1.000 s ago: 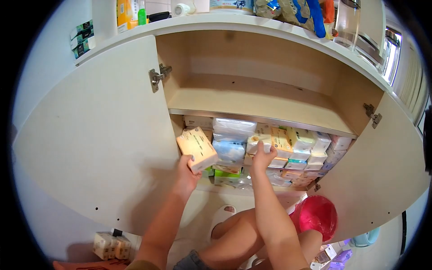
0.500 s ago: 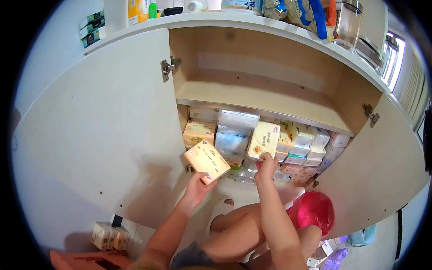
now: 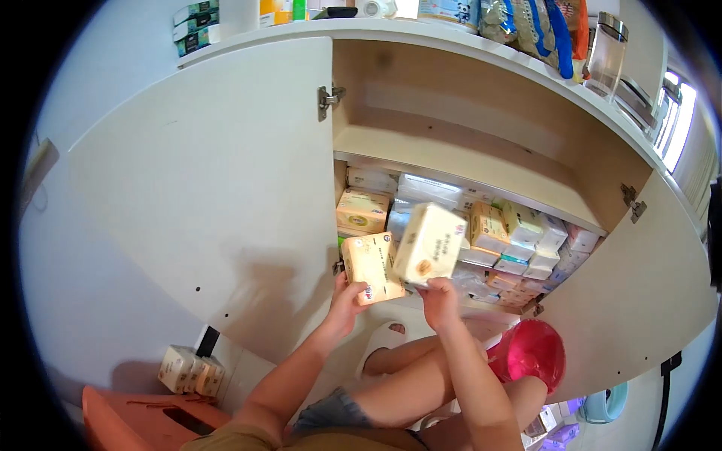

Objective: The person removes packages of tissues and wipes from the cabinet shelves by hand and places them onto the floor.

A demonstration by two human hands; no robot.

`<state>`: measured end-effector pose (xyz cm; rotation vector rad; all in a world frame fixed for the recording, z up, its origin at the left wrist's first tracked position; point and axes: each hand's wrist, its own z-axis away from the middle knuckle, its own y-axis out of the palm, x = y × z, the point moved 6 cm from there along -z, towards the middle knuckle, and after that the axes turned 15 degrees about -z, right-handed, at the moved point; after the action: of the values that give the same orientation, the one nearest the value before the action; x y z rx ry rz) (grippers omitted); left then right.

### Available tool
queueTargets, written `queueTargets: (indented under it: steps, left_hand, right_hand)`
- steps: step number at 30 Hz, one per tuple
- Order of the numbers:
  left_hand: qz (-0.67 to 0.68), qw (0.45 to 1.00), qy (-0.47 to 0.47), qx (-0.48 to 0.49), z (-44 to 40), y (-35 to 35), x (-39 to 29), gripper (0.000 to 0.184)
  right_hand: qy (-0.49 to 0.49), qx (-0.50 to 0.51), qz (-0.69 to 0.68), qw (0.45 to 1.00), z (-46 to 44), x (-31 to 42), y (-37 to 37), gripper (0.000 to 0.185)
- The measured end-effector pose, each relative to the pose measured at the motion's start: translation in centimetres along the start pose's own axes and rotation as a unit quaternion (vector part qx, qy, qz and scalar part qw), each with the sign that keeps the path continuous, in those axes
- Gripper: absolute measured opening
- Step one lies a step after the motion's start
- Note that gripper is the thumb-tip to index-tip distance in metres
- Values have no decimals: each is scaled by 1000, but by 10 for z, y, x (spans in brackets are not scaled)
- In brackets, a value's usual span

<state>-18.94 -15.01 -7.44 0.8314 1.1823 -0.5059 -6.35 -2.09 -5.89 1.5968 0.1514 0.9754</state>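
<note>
My left hand point(image 3: 344, 304) grips an orange-yellow tissue pack point(image 3: 372, 267) by its lower left corner. In my right hand point(image 3: 440, 302) is a cream tissue pack point(image 3: 430, 244), held at its bottom edge and slightly blurred. The two packs are side by side in front of the cabinet, their near edges very close or touching. Behind them, the lower shelf holds stacked packs, among them an orange pack point(image 3: 362, 210) at the left and another orange pack point(image 3: 489, 227) right of the cream one.
The cabinet's left door point(image 3: 203, 195) and right door point(image 3: 624, 286) stand open. A pink bin point(image 3: 530, 353) is by my knee. An orange stool point(image 3: 143, 421) and more packs point(image 3: 180, 368) are at lower left. Bags and a glass jar point(image 3: 606, 56) stand on the countertop.
My right hand has lifted the cream pack off the lower shelf and brought it beside the other pack. My left hand has turned its pack more upright. The view has shifted.
</note>
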Motion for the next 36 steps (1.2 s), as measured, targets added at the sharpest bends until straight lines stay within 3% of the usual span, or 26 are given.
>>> queueTargets:
  steps: [2,4,6,8,10,14,18,25,27,28,30,33,36]
  left_hand:
    - [-3,1000,11,-4,4,-4,-4,52]
    - [-5,1000,20,-9,8,-9,-8,52]
    - [-5,1000,22,-17,12,-15,-9,50]
    - [-3,1000,9,-21,11,-25,-1,52]
    - [-2,1000,-6,-24,13,-32,5,53]
    - [-3,1000,-21,13,15,-35,6,53]
    - [3,999,2,41,21,-36,-3,51]
    - [9,999,37,32,26,-71,2,52]
    - [-49,994,72,65,33,-66,-16,58]
    - [-54,994,73,65,32,-68,-15,58]
    - [-108,990,76,43,27,-74,-8,61]
    - [-73,991,37,108,34,-52,-31,65]
    - [-31,996,-6,83,23,-62,-21,62]
  right_hand:
    - [26,90,130,987,6,-17,16,46]
    - [61,86,152,983,8,-32,20,48]
    - [161,55,213,962,12,-48,19,62]
    - [173,105,206,958,9,-50,24,66]
    - [290,77,165,939,17,-58,23,63]
    - [359,114,118,919,24,-61,29,49]
    - [362,108,91,921,27,-71,35,51]
    - [334,141,162,918,29,-101,56,57]
    - [274,165,234,918,34,-99,67,70]
    - [272,166,231,919,32,-99,68,70]
    - [305,187,259,897,29,-99,66,87]
    - [279,213,231,907,25,-93,75,90]
    - [248,230,284,897,19,-89,83,86]
